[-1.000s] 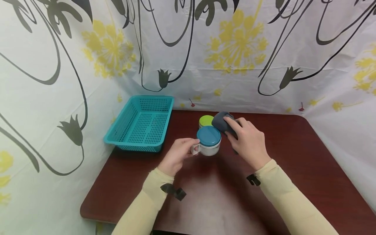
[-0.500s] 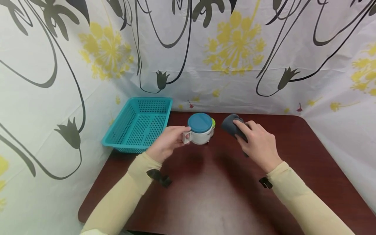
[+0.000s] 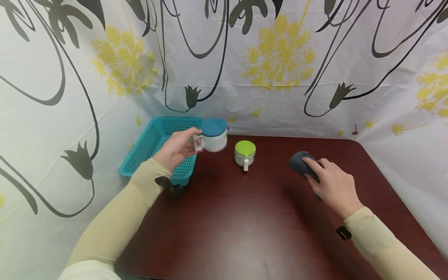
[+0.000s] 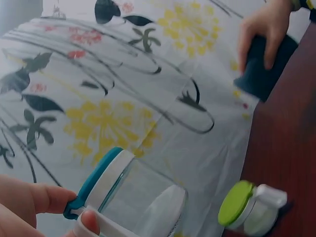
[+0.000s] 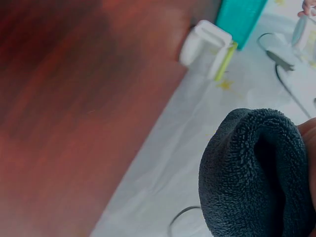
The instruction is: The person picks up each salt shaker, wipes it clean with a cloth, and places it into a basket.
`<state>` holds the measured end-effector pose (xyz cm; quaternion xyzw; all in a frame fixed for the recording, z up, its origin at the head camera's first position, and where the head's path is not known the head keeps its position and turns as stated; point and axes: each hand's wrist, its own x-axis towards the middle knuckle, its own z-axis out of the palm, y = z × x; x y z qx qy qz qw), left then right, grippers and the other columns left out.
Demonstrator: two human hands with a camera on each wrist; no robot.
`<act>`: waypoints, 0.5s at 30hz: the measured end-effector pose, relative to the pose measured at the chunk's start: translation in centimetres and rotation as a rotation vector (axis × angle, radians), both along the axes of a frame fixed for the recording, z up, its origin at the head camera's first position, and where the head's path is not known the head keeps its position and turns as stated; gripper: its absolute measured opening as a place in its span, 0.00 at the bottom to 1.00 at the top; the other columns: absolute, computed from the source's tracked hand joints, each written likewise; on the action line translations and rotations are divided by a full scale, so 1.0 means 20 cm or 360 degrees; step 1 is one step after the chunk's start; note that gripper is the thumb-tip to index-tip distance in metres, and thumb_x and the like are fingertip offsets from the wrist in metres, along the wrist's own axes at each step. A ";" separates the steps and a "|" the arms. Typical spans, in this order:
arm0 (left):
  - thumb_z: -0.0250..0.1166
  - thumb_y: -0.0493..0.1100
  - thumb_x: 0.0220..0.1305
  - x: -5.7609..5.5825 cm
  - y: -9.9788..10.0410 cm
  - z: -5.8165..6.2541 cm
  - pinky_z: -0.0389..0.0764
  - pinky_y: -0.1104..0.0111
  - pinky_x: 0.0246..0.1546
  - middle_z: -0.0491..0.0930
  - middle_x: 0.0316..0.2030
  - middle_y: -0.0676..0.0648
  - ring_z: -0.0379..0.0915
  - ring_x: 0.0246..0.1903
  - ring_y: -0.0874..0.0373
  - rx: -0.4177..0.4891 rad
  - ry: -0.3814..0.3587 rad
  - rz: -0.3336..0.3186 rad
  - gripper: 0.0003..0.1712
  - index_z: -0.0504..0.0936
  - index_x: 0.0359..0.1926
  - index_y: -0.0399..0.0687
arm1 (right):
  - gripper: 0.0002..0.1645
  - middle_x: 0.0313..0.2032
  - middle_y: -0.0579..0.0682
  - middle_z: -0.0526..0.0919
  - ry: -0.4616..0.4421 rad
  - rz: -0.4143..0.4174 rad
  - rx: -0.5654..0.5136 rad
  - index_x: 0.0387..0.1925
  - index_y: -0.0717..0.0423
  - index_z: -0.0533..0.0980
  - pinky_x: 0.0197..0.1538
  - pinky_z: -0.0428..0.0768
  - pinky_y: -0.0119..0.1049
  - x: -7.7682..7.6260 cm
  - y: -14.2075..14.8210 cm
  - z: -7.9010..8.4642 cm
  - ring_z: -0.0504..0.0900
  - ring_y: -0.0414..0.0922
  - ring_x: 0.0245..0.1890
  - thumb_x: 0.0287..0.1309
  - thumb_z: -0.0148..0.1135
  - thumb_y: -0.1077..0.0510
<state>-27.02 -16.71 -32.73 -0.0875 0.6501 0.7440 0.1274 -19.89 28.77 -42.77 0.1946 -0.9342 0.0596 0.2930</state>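
Note:
My left hand grips the white handle of a clear glass jar with a blue lid, held up in front of the basket's right side. In the left wrist view the thumb rests at the lid's tab and a finger passes through the handle. My right hand holds a folded dark grey cloth above the right part of the table. Its terry weave shows closely in the right wrist view, where most of the hand is hidden. A second handled jar with a green lid stands between the hands, handle toward me.
A turquoise plastic basket with perforated walls sits at the table's back left, partly covered by my left hand. The dark red-brown table ends against a white patterned fabric sheet behind and at the sides.
My left hand has lifted the blue-lidded jar up and left toward the basket, uncovering the green-lidded jar. My right hand has moved right and nearer with the cloth.

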 end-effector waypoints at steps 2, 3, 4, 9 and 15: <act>0.67 0.48 0.67 -0.05 -0.06 0.01 0.73 0.55 0.56 0.75 0.35 0.44 0.74 0.45 0.45 0.0067 -0.0030 0.0051 0.13 0.77 0.43 0.43 | 0.40 0.38 0.54 0.78 -0.0035 -0.0028 0.0013 0.65 0.45 0.75 0.14 0.70 0.43 0.02 0.05 -0.02 0.79 0.51 0.31 0.47 0.77 0.56; 0.66 0.48 0.68 -0.07 -0.09 0.01 0.72 0.55 0.58 0.75 0.37 0.44 0.74 0.48 0.44 0.0104 -0.0044 0.0080 0.13 0.76 0.43 0.44 | 0.40 0.38 0.54 0.78 -0.0052 -0.0040 0.0019 0.65 0.45 0.75 0.14 0.70 0.42 0.03 0.08 -0.04 0.79 0.51 0.30 0.47 0.78 0.56; 0.65 0.47 0.68 -0.10 -0.12 0.01 0.71 0.54 0.59 0.74 0.38 0.44 0.73 0.50 0.44 0.0157 -0.0054 0.0114 0.12 0.75 0.44 0.45 | 0.40 0.38 0.54 0.78 -0.0068 -0.0057 0.0024 0.65 0.45 0.75 0.14 0.69 0.41 0.04 0.11 -0.05 0.79 0.51 0.30 0.47 0.77 0.55; 0.60 0.46 0.71 -0.25 -0.27 -0.01 0.67 0.55 0.63 0.71 0.48 0.43 0.69 0.58 0.46 0.0333 -0.0061 0.0237 0.15 0.70 0.55 0.51 | 0.38 0.38 0.54 0.79 -0.0156 -0.0138 0.0025 0.64 0.44 0.76 0.13 0.65 0.40 0.09 0.24 -0.09 0.78 0.50 0.27 0.48 0.77 0.54; 0.57 0.46 0.71 -0.42 -0.43 -0.07 0.65 0.56 0.67 0.65 0.50 0.45 0.67 0.52 0.52 0.0380 -0.0084 0.0406 0.18 0.65 0.56 0.46 | 0.38 0.38 0.56 0.78 -0.0269 -0.0219 0.0024 0.64 0.45 0.75 0.13 0.63 0.39 0.14 0.35 -0.13 0.76 0.48 0.23 0.49 0.76 0.53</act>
